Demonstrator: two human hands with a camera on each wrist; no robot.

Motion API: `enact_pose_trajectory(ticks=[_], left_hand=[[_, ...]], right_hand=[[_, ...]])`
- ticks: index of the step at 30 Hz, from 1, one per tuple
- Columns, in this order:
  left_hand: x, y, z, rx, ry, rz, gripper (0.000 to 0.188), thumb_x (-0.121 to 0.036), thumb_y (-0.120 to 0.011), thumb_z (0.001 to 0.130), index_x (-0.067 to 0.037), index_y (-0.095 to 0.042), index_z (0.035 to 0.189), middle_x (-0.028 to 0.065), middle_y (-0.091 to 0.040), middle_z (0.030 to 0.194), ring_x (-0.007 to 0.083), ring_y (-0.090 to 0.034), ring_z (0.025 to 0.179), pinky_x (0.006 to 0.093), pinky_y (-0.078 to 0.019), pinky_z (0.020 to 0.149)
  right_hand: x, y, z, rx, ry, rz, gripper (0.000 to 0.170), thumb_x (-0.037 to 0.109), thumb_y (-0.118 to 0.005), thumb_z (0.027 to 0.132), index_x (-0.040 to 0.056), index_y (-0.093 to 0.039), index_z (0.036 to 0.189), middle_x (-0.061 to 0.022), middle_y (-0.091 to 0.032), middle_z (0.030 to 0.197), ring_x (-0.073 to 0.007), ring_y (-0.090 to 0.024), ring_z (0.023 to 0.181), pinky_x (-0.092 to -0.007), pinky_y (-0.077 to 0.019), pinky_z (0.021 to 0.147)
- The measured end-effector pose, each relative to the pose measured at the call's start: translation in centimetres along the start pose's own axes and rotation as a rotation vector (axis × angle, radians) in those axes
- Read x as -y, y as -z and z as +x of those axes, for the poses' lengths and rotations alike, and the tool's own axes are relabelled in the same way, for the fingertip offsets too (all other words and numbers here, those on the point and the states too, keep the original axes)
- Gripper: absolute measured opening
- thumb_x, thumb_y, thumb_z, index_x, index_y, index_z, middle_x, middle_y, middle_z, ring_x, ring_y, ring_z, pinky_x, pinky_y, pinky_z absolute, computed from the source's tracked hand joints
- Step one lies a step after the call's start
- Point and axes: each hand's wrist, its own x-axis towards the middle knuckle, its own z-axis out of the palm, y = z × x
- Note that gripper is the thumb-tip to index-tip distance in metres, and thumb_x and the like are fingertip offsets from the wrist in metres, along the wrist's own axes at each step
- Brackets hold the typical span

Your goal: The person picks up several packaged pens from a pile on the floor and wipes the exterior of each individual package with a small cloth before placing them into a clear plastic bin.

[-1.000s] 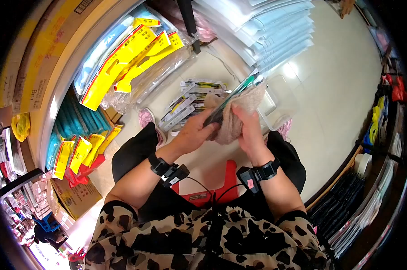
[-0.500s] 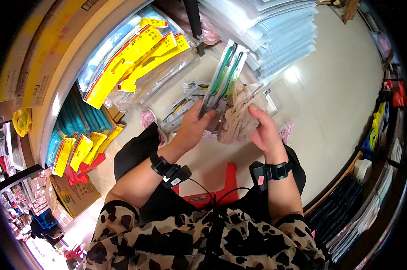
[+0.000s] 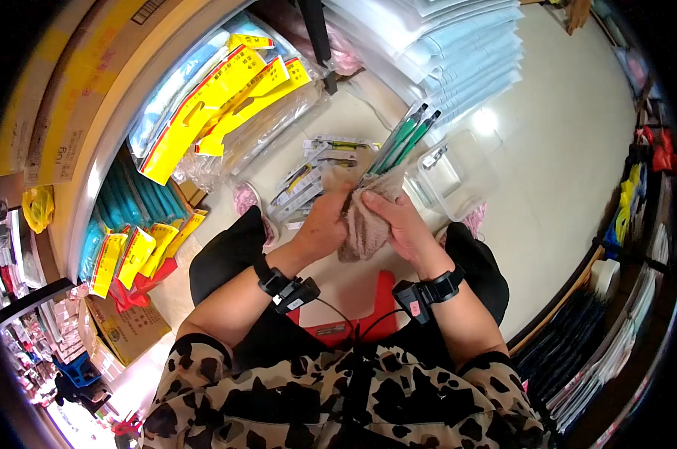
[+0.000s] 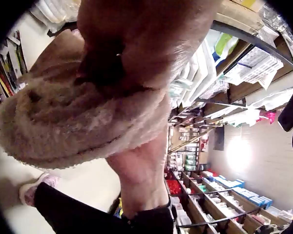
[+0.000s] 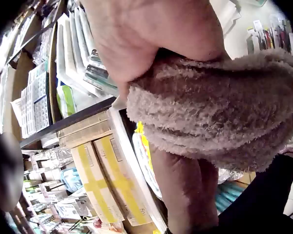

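A brown fluffy cloth [image 3: 365, 236] is wrapped round the lower part of slim clear packets [image 3: 400, 144] that hold green, black-ended sticks. My left hand [image 3: 325, 228] grips the lower end of the packets, its fingers partly hidden by the cloth. On the other side, my right hand [image 3: 407, 228] holds the cloth against them with the thumb on top. The left wrist view shows the cloth [image 4: 83, 124] bunched between both hands. In the right wrist view folded cloth [image 5: 215, 112] hangs under my right hand [image 5: 156, 29] and hides the packets' lower ends.
More slim packets [image 3: 301, 183] lie piled on the floor ahead. A clear plastic box [image 3: 458, 176] stands right of the hands. Yellow-topped bags [image 3: 204, 112] fill the left shelf, pale blue packets [image 3: 458, 52] are stacked ahead, and a red stool [image 3: 383, 299] is between the legs.
The hands parted, showing the packets upright beside the cloth, then came together again. The cloth now wraps round the packets, which lean to the right.
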Motion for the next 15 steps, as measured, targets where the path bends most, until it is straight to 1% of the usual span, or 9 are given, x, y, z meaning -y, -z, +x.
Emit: enact_pose_trajectory(ticks=[1, 3, 4, 6, 9, 10, 12, 15], left_hand=[[0.4, 0.0, 0.1, 0.04, 0.001, 0.015, 0.041, 0.001, -0.053, 0.075, 0.001, -0.047, 0.115, 0.0235, -0.058, 0.1, 0.0385, -0.056, 0.094, 0.0368, -0.0462, 0.079], [0.5, 0.2, 0.3, 0.117, 0.0, 0.047, 0.04, -0.001, -0.054, 0.074, 0.001, -0.048, 0.114, 0.0239, -0.056, 0.101, 0.0393, -0.054, 0.095, 0.0364, -0.0461, 0.079], [0.2, 0.3, 0.4, 0.1, -0.029, 0.137, 0.04, -0.002, -0.056, 0.073, 0.001, -0.049, 0.112, 0.0235, -0.056, 0.101, 0.0382, -0.054, 0.095, 0.0355, -0.046, 0.079], [-0.5, 0.7, 0.6, 0.063, -0.087, 0.315, 0.04, -0.003, -0.058, 0.071, 0.001, -0.049, 0.11, 0.0227, -0.055, 0.102, 0.036, -0.054, 0.095, 0.0336, -0.0457, 0.081], [-0.1, 1.4, 0.9, 0.09, 0.208, 0.023, 0.038, -0.006, -0.063, 0.072, 0.0, -0.051, 0.108, 0.0165, -0.056, 0.102, 0.0274, -0.056, 0.095, 0.0304, -0.0453, 0.083], [-0.3, 2.1, 1.3, 0.041, 0.181, -0.053, 0.039, -0.008, -0.064, 0.074, 0.0, -0.051, 0.109, 0.014, -0.057, 0.103, 0.0236, -0.056, 0.095, 0.0298, -0.0454, 0.083], [-1.2, 3.6, 2.0, -0.054, 0.131, -0.199, 0.041, -0.012, -0.067, 0.076, -0.001, -0.052, 0.113, 0.009, -0.058, 0.104, 0.0161, -0.056, 0.095, 0.0286, -0.0457, 0.083], [-2.8, 3.8, 2.1, 0.05, 0.367, -0.571, 0.033, -0.017, -0.065, 0.083, -0.003, -0.057, 0.111, 0.0044, -0.06, 0.108, 0.0145, -0.055, 0.099, 0.0292, -0.0424, 0.089]], right_hand=[[-0.3, 0.2, 0.1, 0.017, -0.002, -0.011, 0.032, 0.014, -0.066, 0.082, 0.0026, -0.054, 0.11, -0.0032, -0.06, 0.097, -0.0138, -0.059, 0.085, -0.0281, -0.0489, 0.077], [-0.7, 0.4, 0.5, -0.048, 0.059, -0.011, 0.029, 0.011, -0.066, 0.082, 0.0021, -0.056, 0.107, -0.0036, -0.061, 0.095, -0.0139, -0.06, 0.082, -0.0274, -0.0495, 0.074], [-0.7, 0.5, 0.6, -0.08, 0.091, -0.013, 0.027, 0.01, -0.066, 0.081, 0.0018, -0.057, 0.105, -0.0039, -0.062, 0.094, -0.014, -0.06, 0.081, -0.027, -0.0498, 0.073], [-0.2, 0.4, 0.7, -0.095, 0.139, -0.125, 0.025, 0.007, -0.066, 0.08, 0.0015, -0.058, 0.103, -0.0046, -0.062, 0.093, -0.0137, -0.06, 0.08, -0.0265, -0.0494, 0.073], [0.3, 1.2, 0.9, -0.091, 0.213, -0.333, 0.023, 0.004, -0.065, 0.078, 0.0014, -0.059, 0.1, -0.0047, -0.063, 0.092, -0.0128, -0.06, 0.081, -0.0266, -0.0484, 0.074], [0.4, 1.5, 1.0, -0.086, 0.242, -0.408, 0.022, 0.003, -0.065, 0.078, 0.0014, -0.059, 0.099, -0.0046, -0.063, 0.092, -0.0124, -0.06, 0.082, -0.0268, -0.048, 0.075], [0.3, 1.4, 0.9, -0.057, 0.212, -0.509, 0.025, 0.003, -0.065, 0.076, 0.0007, -0.059, 0.1, -0.0043, -0.063, 0.091, -0.012, -0.059, 0.083, -0.0266, -0.0475, 0.075], [-0.8, 0.4, 0.5, -0.005, 0.19, -0.673, 0.03, 0.005, -0.066, 0.074, 0.0, -0.058, 0.102, -0.0039, -0.063, 0.091, -0.0117, -0.058, 0.084, -0.0266, -0.047, 0.076]])
